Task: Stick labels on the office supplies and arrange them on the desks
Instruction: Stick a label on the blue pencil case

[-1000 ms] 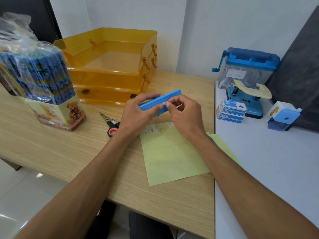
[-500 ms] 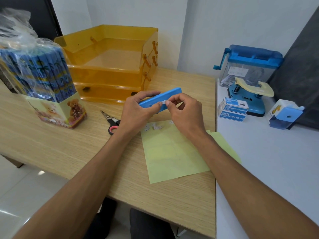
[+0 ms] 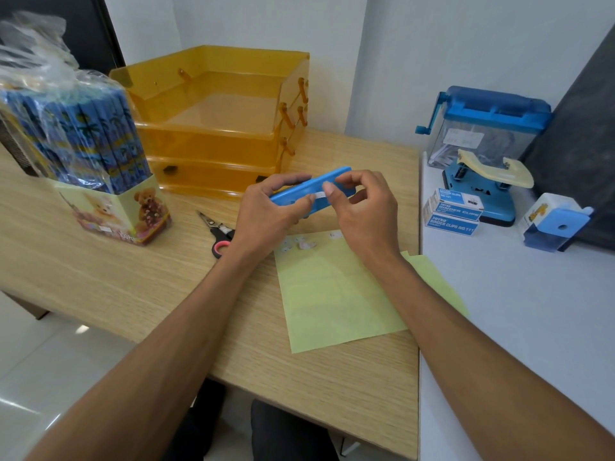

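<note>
Above the light wooden desk (image 3: pixel 100 287), the long flat blue plastic case (image 3: pixel 337 175) is held in the air, its long axis running from near left to far right. The left hand (image 3: pixel 266 216) grips the near-left end, fingers curled round it. The right hand (image 3: pixel 364 211) pinches the middle, thumb on the small white label (image 3: pixel 320 195), so smoothing it down likely falls to that hand.
</note>
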The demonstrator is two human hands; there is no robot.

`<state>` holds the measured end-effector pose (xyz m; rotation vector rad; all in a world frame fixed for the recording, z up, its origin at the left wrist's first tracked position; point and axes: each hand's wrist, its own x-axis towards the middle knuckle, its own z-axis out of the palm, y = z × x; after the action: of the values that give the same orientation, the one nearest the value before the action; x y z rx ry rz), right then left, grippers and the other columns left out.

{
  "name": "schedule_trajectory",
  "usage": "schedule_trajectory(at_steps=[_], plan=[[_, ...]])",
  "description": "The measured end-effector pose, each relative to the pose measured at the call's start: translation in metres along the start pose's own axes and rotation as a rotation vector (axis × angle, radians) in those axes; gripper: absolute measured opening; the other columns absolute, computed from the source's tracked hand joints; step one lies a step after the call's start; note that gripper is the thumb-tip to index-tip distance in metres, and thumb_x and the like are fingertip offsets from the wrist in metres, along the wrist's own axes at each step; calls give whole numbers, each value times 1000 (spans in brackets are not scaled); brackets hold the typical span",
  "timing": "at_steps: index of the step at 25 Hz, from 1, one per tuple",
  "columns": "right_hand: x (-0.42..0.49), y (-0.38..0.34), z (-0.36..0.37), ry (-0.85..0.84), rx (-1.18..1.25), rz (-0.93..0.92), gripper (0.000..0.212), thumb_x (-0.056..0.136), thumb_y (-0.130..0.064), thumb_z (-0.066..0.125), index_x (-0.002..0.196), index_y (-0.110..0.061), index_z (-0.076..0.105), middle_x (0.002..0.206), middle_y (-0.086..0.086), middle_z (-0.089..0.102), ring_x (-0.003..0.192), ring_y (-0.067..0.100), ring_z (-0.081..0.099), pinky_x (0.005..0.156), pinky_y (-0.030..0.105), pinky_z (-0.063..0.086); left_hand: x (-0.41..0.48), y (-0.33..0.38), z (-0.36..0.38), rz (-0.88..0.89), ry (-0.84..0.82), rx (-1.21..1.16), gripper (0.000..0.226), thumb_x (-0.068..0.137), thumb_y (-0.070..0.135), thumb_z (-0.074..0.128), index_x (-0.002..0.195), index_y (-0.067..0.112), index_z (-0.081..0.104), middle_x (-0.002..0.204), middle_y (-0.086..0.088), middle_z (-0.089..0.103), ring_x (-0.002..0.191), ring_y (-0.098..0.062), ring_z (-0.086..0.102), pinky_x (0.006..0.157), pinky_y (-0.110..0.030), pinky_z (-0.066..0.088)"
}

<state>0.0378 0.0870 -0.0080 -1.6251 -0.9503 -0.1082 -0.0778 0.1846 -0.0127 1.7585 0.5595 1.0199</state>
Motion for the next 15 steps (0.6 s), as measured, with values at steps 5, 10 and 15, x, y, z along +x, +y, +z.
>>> schedule_trajectory(at_steps=[5,10,15], plan=[[1,2,-2,1,-6,49,55,80,-51,70,125,-25,50,126,-9,44,118,11,44,95,27,40,-1,1,0,-14,-5,-21,28,84,21,76,112,22,72,106,3,70,91,-21,70,68,-24,57],[0,4,0,-182,117,213,72,82,-43,73,142,-23,39,121,-10,54,101,4,58,77,11,48,-4,6,2,-25,-26,-66,28,83,19,76,111,20,71,106,-1,70,88,-22,70,64,-20,54],[6,10,0,-133,179,187,60,83,-36,74,135,-19,49,118,-4,61,100,9,61,78,15,52,-5,8,1,-28,-38,-100,27,84,15,75,110,21,71,108,-3,70,85,-25,71,61,-18,52]])
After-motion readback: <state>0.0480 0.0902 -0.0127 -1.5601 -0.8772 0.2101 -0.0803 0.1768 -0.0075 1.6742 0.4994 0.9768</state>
